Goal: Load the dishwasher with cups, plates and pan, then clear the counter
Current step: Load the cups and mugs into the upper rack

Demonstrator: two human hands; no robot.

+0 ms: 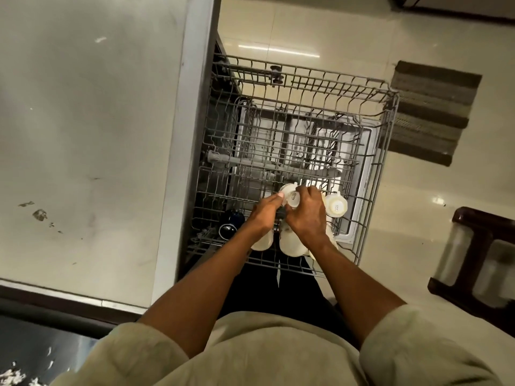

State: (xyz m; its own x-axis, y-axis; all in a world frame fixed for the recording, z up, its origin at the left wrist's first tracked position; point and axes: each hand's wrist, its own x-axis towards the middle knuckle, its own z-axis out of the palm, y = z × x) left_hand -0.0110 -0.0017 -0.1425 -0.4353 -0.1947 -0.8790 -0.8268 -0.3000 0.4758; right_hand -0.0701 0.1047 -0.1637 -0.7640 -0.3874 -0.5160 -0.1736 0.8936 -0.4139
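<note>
The dishwasher's upper wire rack [388,129] is pulled out over the floor. Both my hands hold one white cup [292,195], upside down, over the rack's near part. My left hand [264,215] pinches its left side and my right hand [306,215] grips it from the right. Other white cups stand upside down in the rack: one [335,204] to the right, two [291,243] [263,242] partly hidden under my wrists. A dark blue cup [227,231] lies at the near left of the rack.
The grey counter [83,135] fills the left, with small stains. A striped mat [429,112] lies on the tiled floor beyond the rack. A dark stool [473,263] stands at the right. The dishwasher's open door [365,174] shows under the rack.
</note>
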